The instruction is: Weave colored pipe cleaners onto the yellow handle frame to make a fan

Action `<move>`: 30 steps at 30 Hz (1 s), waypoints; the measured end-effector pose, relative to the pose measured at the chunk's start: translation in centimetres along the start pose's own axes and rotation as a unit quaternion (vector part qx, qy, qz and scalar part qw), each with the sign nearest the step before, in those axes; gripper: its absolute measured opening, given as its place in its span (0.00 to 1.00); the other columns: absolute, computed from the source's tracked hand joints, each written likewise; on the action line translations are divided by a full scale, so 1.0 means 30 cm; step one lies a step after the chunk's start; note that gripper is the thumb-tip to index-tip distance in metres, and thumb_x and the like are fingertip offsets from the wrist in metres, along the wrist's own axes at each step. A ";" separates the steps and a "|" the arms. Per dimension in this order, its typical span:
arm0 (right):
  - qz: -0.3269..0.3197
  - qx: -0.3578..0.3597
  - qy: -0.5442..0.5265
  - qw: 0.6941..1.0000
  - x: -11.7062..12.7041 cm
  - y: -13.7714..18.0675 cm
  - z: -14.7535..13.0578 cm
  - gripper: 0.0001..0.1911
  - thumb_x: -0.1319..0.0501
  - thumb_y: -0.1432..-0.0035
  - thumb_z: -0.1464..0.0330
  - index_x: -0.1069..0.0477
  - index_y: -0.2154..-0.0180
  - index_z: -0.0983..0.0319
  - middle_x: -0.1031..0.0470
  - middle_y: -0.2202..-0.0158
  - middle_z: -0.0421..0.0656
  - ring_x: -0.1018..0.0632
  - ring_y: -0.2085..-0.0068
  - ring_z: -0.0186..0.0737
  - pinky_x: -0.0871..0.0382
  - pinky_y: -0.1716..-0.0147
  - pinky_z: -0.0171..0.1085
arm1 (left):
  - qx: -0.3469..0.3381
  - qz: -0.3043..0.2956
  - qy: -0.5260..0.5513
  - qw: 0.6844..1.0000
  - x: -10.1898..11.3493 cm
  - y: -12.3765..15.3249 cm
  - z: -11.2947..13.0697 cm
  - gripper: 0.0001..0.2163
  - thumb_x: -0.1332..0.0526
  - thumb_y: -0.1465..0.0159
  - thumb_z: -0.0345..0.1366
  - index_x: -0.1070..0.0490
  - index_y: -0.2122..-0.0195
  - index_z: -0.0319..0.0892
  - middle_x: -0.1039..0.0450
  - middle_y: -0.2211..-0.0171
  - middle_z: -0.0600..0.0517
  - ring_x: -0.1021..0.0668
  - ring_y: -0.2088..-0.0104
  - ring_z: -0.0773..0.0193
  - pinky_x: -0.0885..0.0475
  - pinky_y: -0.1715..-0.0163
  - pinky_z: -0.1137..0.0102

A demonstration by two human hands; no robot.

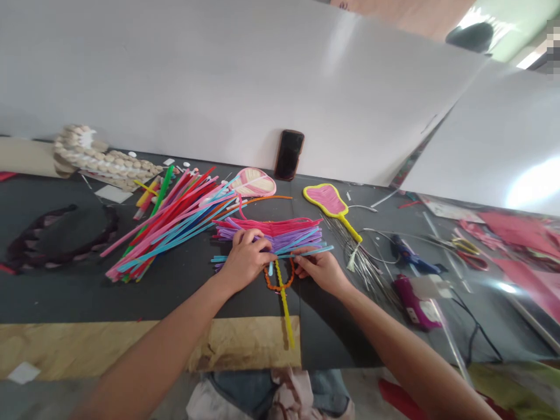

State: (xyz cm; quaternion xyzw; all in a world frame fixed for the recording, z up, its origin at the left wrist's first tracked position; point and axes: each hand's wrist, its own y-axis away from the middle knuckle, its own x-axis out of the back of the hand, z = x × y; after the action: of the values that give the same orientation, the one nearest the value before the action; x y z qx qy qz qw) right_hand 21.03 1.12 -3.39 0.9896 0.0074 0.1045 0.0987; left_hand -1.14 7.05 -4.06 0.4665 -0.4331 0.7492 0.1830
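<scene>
My left hand [245, 258] rests with curled fingers on a row of purple and pink strips [280, 231] laid across a fan-shaped frame. My right hand [318, 267] pinches a light blue strip [306, 252] that runs across the row. Under both hands lies the frame's orange rim [280, 284] with a yellow handle [286, 315] pointing toward me. All of this sits on a dark table [184, 291].
A big pile of coloured strips [175, 219] lies to the left. A finished pink fan with yellow rim [330, 202], a striped fan [254, 182], a phone [289, 154], a glue gun [409, 254], scissors [468, 251] and thin wires [367, 262] lie around.
</scene>
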 end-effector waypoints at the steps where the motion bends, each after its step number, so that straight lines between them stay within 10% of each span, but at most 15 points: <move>1: -0.003 0.022 0.034 0.999 0.004 0.002 0.007 0.20 0.36 0.46 0.52 0.26 0.59 0.61 0.24 0.75 0.39 0.22 0.75 0.36 0.24 0.76 0.35 | 0.000 0.001 -0.001 1.000 0.000 0.000 0.000 0.08 0.33 0.40 0.32 0.21 0.63 0.55 0.23 0.59 0.56 0.35 0.50 0.55 0.47 0.51 0.56; 4: -0.001 0.152 0.201 0.968 0.024 0.004 0.007 0.13 0.43 0.37 0.60 0.25 0.57 0.59 0.20 0.66 0.43 0.21 0.72 0.36 0.24 0.72 0.35 | -0.001 -0.001 0.000 1.000 0.003 -0.002 -0.001 0.08 0.33 0.40 0.31 0.21 0.63 0.54 0.23 0.58 0.56 0.34 0.50 0.54 0.46 0.52 0.55; 12: -0.034 0.465 0.500 0.730 0.087 -0.086 -0.079 0.11 0.43 0.35 0.70 0.23 0.57 0.58 0.20 0.58 0.45 0.26 0.54 0.46 0.30 0.55 0.44 | 0.019 -0.015 0.033 0.999 0.011 -0.001 0.000 0.08 0.35 0.37 0.33 0.21 0.61 0.56 0.22 0.60 0.56 0.34 0.49 0.55 0.46 0.51 0.54; 30: 0.023 0.421 0.428 0.800 0.051 -0.114 -0.024 0.06 0.41 0.35 0.67 0.25 0.62 0.57 0.19 0.60 0.41 0.25 0.55 0.39 0.42 0.51 0.44 | 0.035 -0.018 0.022 0.999 0.017 -0.009 -0.001 0.07 0.36 0.36 0.35 0.23 0.58 0.55 0.21 0.62 0.56 0.32 0.49 0.55 0.44 0.49 0.53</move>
State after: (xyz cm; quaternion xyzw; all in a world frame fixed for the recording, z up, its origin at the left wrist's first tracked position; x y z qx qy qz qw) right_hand 22.41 4.67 -3.07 0.7882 0.0692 0.5064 -0.3429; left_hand -1.23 7.15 -3.50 0.4637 -0.3942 0.7705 0.1897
